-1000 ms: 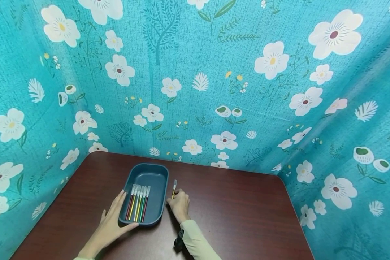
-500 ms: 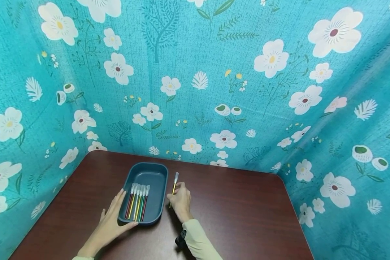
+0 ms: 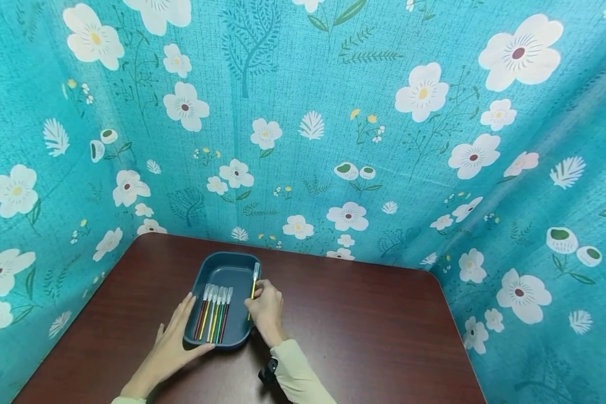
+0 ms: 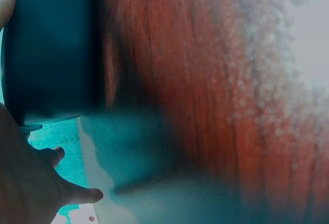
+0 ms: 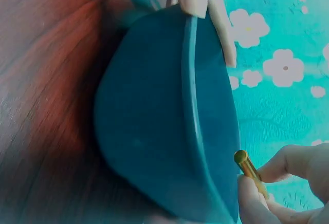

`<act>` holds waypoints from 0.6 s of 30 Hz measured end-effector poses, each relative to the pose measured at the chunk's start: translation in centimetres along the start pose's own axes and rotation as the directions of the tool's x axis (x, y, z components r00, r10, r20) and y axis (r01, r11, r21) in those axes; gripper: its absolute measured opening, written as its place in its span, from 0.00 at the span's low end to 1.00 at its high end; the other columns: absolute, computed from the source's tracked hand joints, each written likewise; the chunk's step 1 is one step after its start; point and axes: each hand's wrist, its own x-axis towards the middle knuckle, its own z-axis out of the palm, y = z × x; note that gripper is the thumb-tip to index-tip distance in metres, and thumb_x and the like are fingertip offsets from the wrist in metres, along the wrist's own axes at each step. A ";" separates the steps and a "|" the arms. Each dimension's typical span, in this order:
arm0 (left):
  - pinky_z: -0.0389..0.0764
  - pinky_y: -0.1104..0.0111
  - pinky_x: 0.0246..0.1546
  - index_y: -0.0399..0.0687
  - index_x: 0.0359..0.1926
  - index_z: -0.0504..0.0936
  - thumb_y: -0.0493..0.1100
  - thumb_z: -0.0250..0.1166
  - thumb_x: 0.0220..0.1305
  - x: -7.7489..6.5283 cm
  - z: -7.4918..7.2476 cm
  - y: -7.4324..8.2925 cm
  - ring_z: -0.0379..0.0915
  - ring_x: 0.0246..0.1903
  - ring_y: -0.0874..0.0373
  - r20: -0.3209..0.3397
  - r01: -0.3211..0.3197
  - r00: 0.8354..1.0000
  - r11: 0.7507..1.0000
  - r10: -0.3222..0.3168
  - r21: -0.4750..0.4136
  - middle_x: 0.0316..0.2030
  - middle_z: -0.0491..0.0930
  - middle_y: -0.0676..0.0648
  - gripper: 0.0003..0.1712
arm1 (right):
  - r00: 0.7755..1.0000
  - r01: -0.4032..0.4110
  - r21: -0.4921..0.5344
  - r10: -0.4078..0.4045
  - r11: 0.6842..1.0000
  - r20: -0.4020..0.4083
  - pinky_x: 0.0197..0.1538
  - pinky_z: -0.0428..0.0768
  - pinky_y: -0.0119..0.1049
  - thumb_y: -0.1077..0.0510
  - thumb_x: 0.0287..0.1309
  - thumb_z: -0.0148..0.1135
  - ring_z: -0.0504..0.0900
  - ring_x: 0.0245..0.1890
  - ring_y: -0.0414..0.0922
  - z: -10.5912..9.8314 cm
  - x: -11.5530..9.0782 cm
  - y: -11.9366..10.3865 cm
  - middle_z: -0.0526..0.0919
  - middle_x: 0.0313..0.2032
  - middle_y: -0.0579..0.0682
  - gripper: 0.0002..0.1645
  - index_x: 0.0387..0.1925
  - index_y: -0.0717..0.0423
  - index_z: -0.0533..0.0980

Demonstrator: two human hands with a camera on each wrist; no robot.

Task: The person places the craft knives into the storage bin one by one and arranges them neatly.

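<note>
A blue-grey tray [image 3: 255, 331] holds several slim coloured pen-like tools [image 3: 214, 314] with clear caps, side by side. My left hand [image 3: 166, 348] rests against its left side with fingers fairly straight, thumb [image 3: 204, 349] at the near rim. My right hand [image 3: 266, 308] pinches a gold-yellow pen-like tool [image 3: 253, 289] between thumb and fingers. It slants over the tray's right wall, clear cap pointing away. In the right wrist view, the round metallic end of this tool [image 5: 247, 167] sticks out from the fingers beside the tray wall [image 5: 149, 116].
The tray stands on a dark red-brown wooden table [image 3: 363, 325]. Turquoise floral cloth [image 3: 303, 140] hangs behind the table and along both sides. A dark wrist camera [image 3: 269, 370] sits on the right sleeve [image 3: 300, 370].
The right hand has lifted the gold-yellow tool from the table right of the tray and moved it left, over the tray's right edge. The left hand has stayed at the tray.
</note>
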 end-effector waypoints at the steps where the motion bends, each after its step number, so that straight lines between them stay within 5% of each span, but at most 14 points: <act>1: 0.42 0.13 0.58 0.52 0.86 0.41 0.72 0.78 0.52 0.0 0.0 0.0 0.45 0.77 0.28 -0.002 -0.003 1.000 1.000 0.003 0.002 0.83 0.44 0.35 0.75 | 1.000 0.014 -0.007 -0.014 1.000 -0.007 0.25 0.78 0.29 0.73 0.45 0.75 0.75 0.22 0.34 0.2 -0.1 -0.3 0.81 0.25 0.45 0.22 0.46 0.64 0.84; 12: 0.43 0.13 0.58 0.52 0.86 0.41 0.71 0.78 0.52 0.0 0.2 -0.1 0.47 0.77 0.29 -0.012 -0.011 1.000 1.000 0.011 0.002 0.83 0.44 0.35 0.75 | 1.000 0.019 -0.057 -0.017 0.998 0.025 0.31 0.83 0.36 0.73 0.47 0.78 0.84 0.28 0.44 2.9 -1.2 -1.9 0.84 0.27 0.51 0.23 0.48 0.70 0.83; 18: 0.44 0.13 0.57 0.52 0.86 0.43 0.69 0.79 0.52 0.0 0.1 -0.2 0.47 0.77 0.29 -0.030 -0.042 0.999 0.999 0.042 -0.009 0.83 0.45 0.36 0.74 | 0.997 0.073 -0.142 -0.073 0.987 0.003 0.24 0.78 0.45 0.72 0.43 0.75 0.81 0.25 0.41 6.8 -0.8 1.5 0.83 0.25 0.49 0.14 0.35 0.61 0.83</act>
